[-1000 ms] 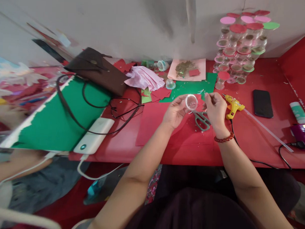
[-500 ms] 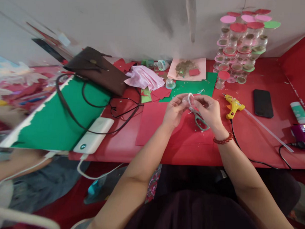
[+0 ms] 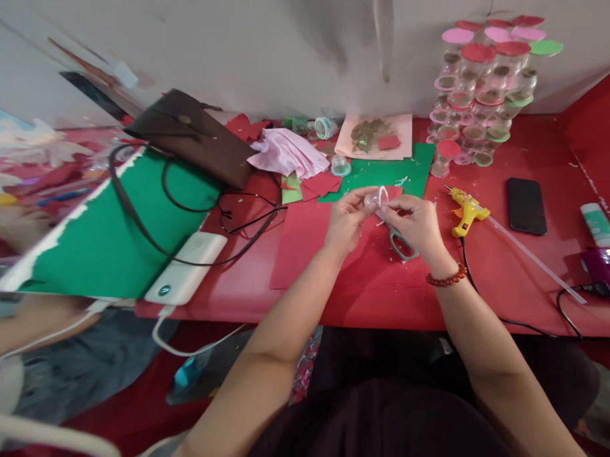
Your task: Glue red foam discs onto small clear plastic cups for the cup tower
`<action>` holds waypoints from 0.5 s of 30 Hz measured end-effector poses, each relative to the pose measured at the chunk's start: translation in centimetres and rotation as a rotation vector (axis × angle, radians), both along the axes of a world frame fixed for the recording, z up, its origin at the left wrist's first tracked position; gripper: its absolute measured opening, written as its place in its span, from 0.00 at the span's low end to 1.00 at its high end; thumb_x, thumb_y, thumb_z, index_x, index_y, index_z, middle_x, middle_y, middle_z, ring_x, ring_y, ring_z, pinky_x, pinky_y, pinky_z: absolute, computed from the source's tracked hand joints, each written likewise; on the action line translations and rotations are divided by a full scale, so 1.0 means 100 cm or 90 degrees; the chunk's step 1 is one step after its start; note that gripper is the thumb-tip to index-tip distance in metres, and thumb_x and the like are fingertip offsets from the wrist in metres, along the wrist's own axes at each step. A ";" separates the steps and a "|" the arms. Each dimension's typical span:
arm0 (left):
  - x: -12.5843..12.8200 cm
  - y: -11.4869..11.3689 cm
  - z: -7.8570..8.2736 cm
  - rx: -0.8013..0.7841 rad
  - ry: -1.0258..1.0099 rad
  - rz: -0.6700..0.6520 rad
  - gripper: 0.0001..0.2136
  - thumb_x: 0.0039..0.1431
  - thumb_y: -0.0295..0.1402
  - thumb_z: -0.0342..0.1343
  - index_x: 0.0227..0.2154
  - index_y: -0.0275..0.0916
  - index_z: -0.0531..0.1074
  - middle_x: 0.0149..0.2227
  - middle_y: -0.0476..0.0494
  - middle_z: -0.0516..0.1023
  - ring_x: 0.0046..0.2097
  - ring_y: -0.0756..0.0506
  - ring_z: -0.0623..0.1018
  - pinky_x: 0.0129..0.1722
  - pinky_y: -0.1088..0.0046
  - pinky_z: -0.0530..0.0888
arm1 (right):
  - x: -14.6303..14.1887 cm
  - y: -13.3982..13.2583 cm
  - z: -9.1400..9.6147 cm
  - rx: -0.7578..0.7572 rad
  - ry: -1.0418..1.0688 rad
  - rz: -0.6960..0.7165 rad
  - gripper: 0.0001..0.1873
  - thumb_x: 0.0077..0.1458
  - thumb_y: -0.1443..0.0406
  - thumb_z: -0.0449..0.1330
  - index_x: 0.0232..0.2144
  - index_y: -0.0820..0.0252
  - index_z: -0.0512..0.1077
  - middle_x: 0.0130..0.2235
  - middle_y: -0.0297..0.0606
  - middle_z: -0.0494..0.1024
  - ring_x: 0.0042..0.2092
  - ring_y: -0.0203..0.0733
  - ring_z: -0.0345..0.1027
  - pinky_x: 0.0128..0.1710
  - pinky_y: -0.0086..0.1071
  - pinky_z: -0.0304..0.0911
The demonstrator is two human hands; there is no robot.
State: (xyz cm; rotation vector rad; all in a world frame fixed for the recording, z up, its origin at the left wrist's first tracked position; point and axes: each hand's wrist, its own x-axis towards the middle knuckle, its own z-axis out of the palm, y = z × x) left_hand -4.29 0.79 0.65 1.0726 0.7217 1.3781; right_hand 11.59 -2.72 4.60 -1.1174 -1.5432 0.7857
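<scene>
Between my hands is a small clear plastic cup (image 3: 372, 199) with a white rim, tilted on its side. My left hand (image 3: 346, 220) grips the body of the cup. The fingers of my right hand (image 3: 416, 222) are pinched at its white rim. Under my right hand lie scissors (image 3: 402, 246) with grey-green handles, their blades mostly hidden. They rest on a red paper sheet (image 3: 304, 248). Beyond my hands a green sheet (image 3: 371, 177) carries small white scraps, and another clear cup (image 3: 340, 165) stands at its left edge.
A yellow glue gun (image 3: 466, 211) with a long glue stick and a black phone (image 3: 526, 206) lie to the right. Behind them rises a stack of clear cups with coloured paper discs (image 3: 477, 101). On the left are a brown bag (image 3: 198, 141) and a white power bank (image 3: 187, 271).
The cup's rim has turned slightly between my fingers, and my right fingertips have shifted a little lower along it. The other things stay in place.
</scene>
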 end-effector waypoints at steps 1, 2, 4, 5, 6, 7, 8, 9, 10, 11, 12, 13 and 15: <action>0.001 -0.001 0.001 0.005 0.003 0.003 0.16 0.45 0.38 0.76 0.39 0.45 0.83 0.39 0.47 0.84 0.39 0.49 0.79 0.44 0.71 0.74 | -0.001 0.000 0.000 0.005 -0.004 -0.004 0.08 0.55 0.62 0.64 0.25 0.55 0.79 0.29 0.34 0.82 0.30 0.36 0.69 0.32 0.31 0.65; 0.001 -0.001 0.001 0.009 0.006 0.009 0.16 0.45 0.38 0.76 0.39 0.45 0.83 0.39 0.47 0.84 0.39 0.49 0.79 0.44 0.72 0.74 | -0.002 -0.001 -0.001 0.011 -0.010 -0.010 0.08 0.55 0.63 0.64 0.25 0.56 0.79 0.29 0.34 0.82 0.30 0.36 0.69 0.33 0.32 0.65; 0.003 -0.002 0.002 0.012 0.006 0.023 0.15 0.45 0.38 0.76 0.38 0.45 0.84 0.39 0.48 0.85 0.39 0.49 0.79 0.44 0.72 0.74 | -0.004 -0.002 -0.002 0.021 -0.026 -0.028 0.07 0.54 0.65 0.64 0.25 0.56 0.79 0.29 0.34 0.81 0.30 0.36 0.69 0.33 0.32 0.64; 0.003 -0.003 0.002 0.012 0.006 0.031 0.15 0.44 0.38 0.76 0.37 0.45 0.84 0.39 0.48 0.85 0.40 0.49 0.79 0.44 0.72 0.75 | -0.006 -0.002 -0.003 0.022 -0.031 -0.042 0.07 0.53 0.65 0.63 0.24 0.56 0.78 0.28 0.35 0.81 0.30 0.36 0.69 0.33 0.32 0.64; 0.003 -0.003 0.003 0.012 0.006 0.036 0.15 0.44 0.38 0.76 0.37 0.45 0.84 0.39 0.48 0.85 0.41 0.49 0.80 0.45 0.72 0.75 | -0.007 -0.003 -0.004 0.020 -0.032 -0.055 0.07 0.53 0.66 0.63 0.24 0.57 0.78 0.28 0.34 0.80 0.30 0.36 0.69 0.33 0.32 0.64; 0.004 -0.003 0.003 0.010 0.008 0.037 0.16 0.44 0.38 0.76 0.37 0.45 0.83 0.40 0.47 0.85 0.41 0.49 0.80 0.46 0.72 0.75 | -0.008 -0.003 -0.004 0.013 -0.024 -0.064 0.07 0.53 0.66 0.63 0.24 0.57 0.77 0.27 0.34 0.80 0.30 0.36 0.69 0.33 0.32 0.64; 0.003 -0.004 0.003 0.009 0.010 0.034 0.16 0.44 0.38 0.76 0.37 0.45 0.83 0.40 0.47 0.85 0.42 0.48 0.80 0.46 0.71 0.75 | -0.009 -0.003 -0.005 0.004 -0.006 -0.068 0.07 0.53 0.65 0.63 0.24 0.57 0.77 0.27 0.34 0.80 0.30 0.36 0.69 0.33 0.32 0.64; 0.003 -0.004 0.003 0.007 0.012 0.027 0.16 0.45 0.38 0.76 0.38 0.45 0.83 0.41 0.47 0.85 0.42 0.48 0.80 0.47 0.70 0.75 | -0.010 -0.003 -0.005 -0.007 0.018 -0.064 0.07 0.53 0.64 0.63 0.25 0.57 0.78 0.28 0.34 0.80 0.30 0.36 0.69 0.33 0.32 0.65; 0.003 -0.004 0.003 0.005 0.012 0.018 0.16 0.46 0.39 0.75 0.39 0.45 0.83 0.41 0.46 0.85 0.42 0.48 0.80 0.47 0.70 0.75 | -0.010 -0.003 -0.005 -0.020 0.046 -0.052 0.07 0.53 0.62 0.63 0.26 0.57 0.78 0.28 0.35 0.81 0.30 0.36 0.70 0.33 0.32 0.65; 0.002 -0.004 0.003 0.003 0.012 0.009 0.16 0.48 0.39 0.75 0.40 0.45 0.82 0.42 0.46 0.84 0.42 0.48 0.80 0.47 0.70 0.75 | -0.010 -0.002 -0.005 -0.034 0.072 -0.036 0.08 0.54 0.60 0.63 0.27 0.58 0.79 0.29 0.35 0.81 0.30 0.36 0.70 0.34 0.32 0.66; 0.001 -0.004 0.003 0.000 0.012 0.001 0.15 0.49 0.39 0.74 0.41 0.45 0.82 0.42 0.46 0.84 0.42 0.48 0.80 0.46 0.70 0.75 | -0.010 -0.002 -0.005 -0.048 0.093 -0.019 0.09 0.54 0.59 0.63 0.28 0.58 0.80 0.30 0.36 0.82 0.31 0.36 0.70 0.33 0.32 0.66; 0.000 -0.003 0.003 -0.002 0.012 -0.004 0.15 0.50 0.39 0.73 0.41 0.45 0.82 0.41 0.46 0.84 0.41 0.48 0.80 0.46 0.70 0.75 | -0.009 -0.002 -0.005 -0.059 0.108 -0.004 0.10 0.54 0.59 0.63 0.29 0.58 0.80 0.30 0.36 0.82 0.31 0.36 0.71 0.33 0.32 0.66; -0.001 -0.003 0.003 -0.005 0.012 -0.010 0.15 0.50 0.39 0.73 0.41 0.45 0.82 0.41 0.47 0.84 0.41 0.48 0.80 0.45 0.70 0.75 | -0.008 -0.001 -0.004 -0.075 0.123 0.019 0.11 0.53 0.58 0.63 0.30 0.58 0.81 0.31 0.36 0.82 0.31 0.36 0.71 0.32 0.31 0.66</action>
